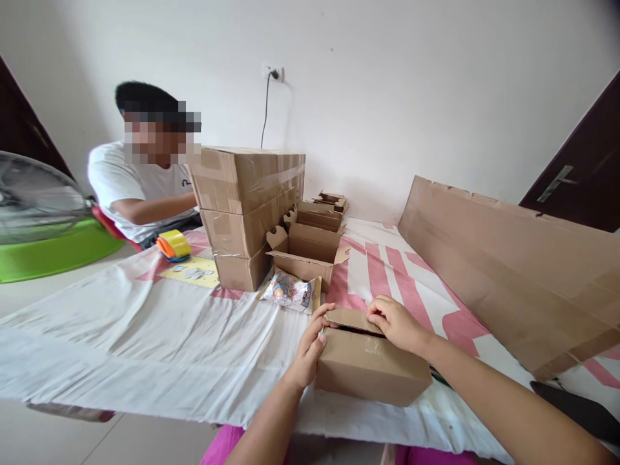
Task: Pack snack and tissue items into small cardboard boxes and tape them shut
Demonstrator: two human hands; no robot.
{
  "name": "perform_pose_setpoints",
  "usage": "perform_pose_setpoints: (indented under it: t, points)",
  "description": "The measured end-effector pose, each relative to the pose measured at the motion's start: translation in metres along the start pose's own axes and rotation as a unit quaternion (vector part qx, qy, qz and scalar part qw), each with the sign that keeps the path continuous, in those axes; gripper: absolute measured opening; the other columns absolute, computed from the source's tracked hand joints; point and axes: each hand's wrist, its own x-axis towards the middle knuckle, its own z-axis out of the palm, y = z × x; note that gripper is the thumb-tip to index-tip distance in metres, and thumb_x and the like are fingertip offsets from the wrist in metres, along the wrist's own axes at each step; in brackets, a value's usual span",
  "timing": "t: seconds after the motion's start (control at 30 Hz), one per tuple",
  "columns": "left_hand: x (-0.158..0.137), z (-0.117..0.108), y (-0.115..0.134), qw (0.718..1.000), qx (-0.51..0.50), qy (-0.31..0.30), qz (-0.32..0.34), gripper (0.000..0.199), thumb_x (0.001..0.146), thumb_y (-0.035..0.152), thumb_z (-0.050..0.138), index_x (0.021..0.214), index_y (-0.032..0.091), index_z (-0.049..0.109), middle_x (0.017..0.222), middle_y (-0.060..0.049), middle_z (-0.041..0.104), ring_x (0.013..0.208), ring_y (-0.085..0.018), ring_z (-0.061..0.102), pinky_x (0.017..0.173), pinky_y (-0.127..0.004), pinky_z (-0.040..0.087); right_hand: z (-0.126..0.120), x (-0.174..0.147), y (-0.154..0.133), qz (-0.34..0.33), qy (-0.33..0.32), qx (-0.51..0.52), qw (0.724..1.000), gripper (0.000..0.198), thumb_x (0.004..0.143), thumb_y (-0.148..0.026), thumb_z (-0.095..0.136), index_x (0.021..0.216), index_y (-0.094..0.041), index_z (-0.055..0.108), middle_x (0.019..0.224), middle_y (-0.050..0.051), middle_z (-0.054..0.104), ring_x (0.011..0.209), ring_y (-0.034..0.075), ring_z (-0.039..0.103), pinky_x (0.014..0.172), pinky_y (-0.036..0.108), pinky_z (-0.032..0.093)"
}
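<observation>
A small brown cardboard box rests at the table's front edge, close to my body. Its lid flap is slightly raised, leaving a dark gap along the top. My left hand grips the box's left end, fingers over the top corner and thumb on the near side. With bent fingers, my right hand pinches the right part of the flap. Just beyond the box lies a printed plastic packet, in front of an open cardboard box with its flaps spread.
Stacked taped cartons stand left of a row of open boxes. A large cardboard sheet leans on the right. Another person sits behind the stack, near yellow and orange rolls and a green-based fan. A cloth covers the table.
</observation>
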Motion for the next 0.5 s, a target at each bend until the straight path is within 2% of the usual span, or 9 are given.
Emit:
perform_pose_setpoints:
  t: [0.2, 0.43, 0.5]
  points:
    - [-0.001, 0.002, -0.001, 1.0, 0.01, -0.01, 0.009, 0.042, 0.092, 0.053, 0.037, 0.1, 0.019, 0.06, 0.142, -0.015, 0.043, 0.135, -0.033, 0.036, 0.109, -0.047, 0.028, 0.006, -0.02, 0.011, -0.054, 0.06, 0.025, 0.996, 0.017, 0.093, -0.025, 0.038, 0.077, -0.024, 0.047, 0.08, 0.003, 0.057, 0.077, 0.019, 0.054, 0.075, 0.034, 0.044]
    - [0.0, 0.002, 0.0, 1.0, 0.003, -0.016, -0.001, 0.043, 0.092, 0.054, 0.037, 0.099, 0.019, 0.06, 0.142, -0.015, 0.043, 0.134, -0.034, 0.036, 0.109, -0.049, 0.028, 0.011, -0.036, 0.019, -0.044, 0.101, 0.137, 0.984, 0.026, 0.097, -0.045, 0.034, 0.083, -0.025, 0.044, 0.073, 0.001, 0.054, 0.066, 0.016, 0.052, 0.065, 0.03, 0.045]
    - [0.0, 0.002, 0.001, 1.0, -0.005, -0.016, 0.0, 0.043, 0.091, 0.054, 0.037, 0.098, 0.019, 0.06, 0.142, -0.015, 0.043, 0.134, -0.034, 0.036, 0.109, -0.049, 0.028, 0.011, -0.038, 0.02, -0.028, 0.141, 0.172, 0.975, 0.03, 0.096, -0.051, 0.033, 0.083, -0.026, 0.042, 0.071, 0.0, 0.051, 0.061, 0.015, 0.05, 0.062, 0.03, 0.045]
